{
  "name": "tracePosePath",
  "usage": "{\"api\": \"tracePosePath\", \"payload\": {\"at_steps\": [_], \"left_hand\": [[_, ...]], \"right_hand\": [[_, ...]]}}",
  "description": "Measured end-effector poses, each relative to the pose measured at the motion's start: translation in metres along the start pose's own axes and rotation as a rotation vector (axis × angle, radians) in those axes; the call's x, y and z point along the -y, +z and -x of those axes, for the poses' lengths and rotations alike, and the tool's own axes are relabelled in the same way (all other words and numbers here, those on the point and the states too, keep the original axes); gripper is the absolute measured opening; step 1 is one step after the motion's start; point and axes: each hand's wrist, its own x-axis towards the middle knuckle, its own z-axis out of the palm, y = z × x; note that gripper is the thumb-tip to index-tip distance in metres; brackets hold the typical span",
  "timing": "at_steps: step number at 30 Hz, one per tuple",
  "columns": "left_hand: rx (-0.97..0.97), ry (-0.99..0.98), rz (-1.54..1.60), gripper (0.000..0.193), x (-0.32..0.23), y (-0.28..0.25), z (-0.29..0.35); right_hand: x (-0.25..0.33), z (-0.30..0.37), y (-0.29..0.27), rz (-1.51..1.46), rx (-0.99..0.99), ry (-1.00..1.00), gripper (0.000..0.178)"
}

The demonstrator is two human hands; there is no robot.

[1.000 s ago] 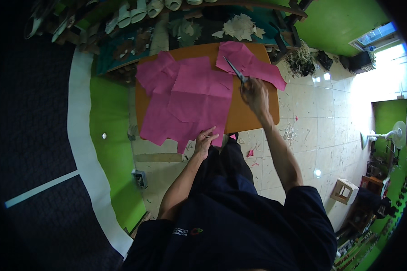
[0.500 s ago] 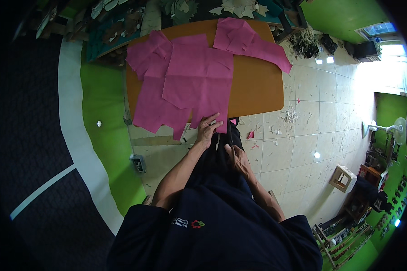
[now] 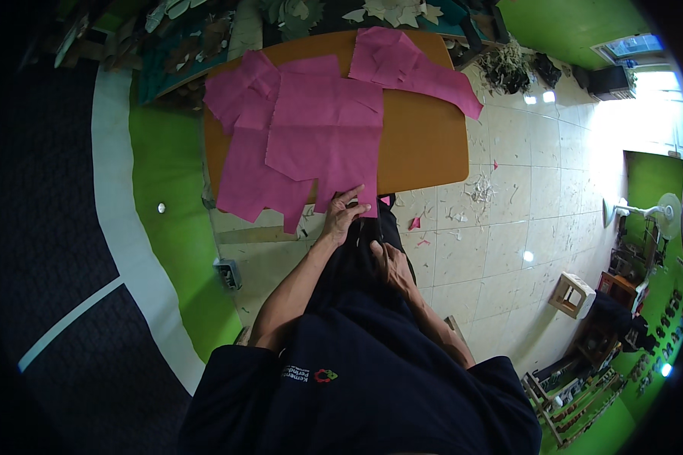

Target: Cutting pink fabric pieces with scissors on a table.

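Note:
A large pink sheet of cloth-like or leather-like material (image 3: 326,114) with notched edges lies on the brown table (image 3: 425,144) and hangs over its near edge. My left hand (image 3: 343,216) grips the sheet's near strip, its fingers on top and the thumb side toward the right. Just right of and below it, my right hand (image 3: 391,265) is closed around dark scissors (image 3: 378,241), their blades pointing up toward the strip's right corner. The scissors are hard to make out against my black trousers, so how far the blades are apart is hidden.
Another pink piece (image 3: 413,68) lies at the table's far right. Pale cut pieces (image 3: 395,11) are heaped behind the table. Scraps (image 3: 479,186) litter the tiled floor, where a cream stool (image 3: 572,296) stands at right. A white fan (image 3: 668,214) is by the right wall.
The whole view has shifted slightly, so the table and sheet appear a little to the left and higher. Both hands keep nearly the same hold and place against the sheet.

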Motion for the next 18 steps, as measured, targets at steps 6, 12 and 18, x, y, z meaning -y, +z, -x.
{"api": "tracePosePath", "payload": {"at_steps": [6,12,18], "left_hand": [[0.072,0.066,-0.084,0.06,-0.002,0.002,0.001],[0.079,0.025,-0.138,0.061,0.006,-0.006,-0.004],[0.088,0.009,-0.04,0.061,0.003,0.003,-0.003]], "right_hand": [[0.008,0.004,-0.002,0.038,0.003,0.03,0.078],[0.011,0.002,-0.001,0.019,-0.019,0.046,0.083],[-0.008,-0.003,0.006,0.061,-0.026,-0.082,0.061]]}}
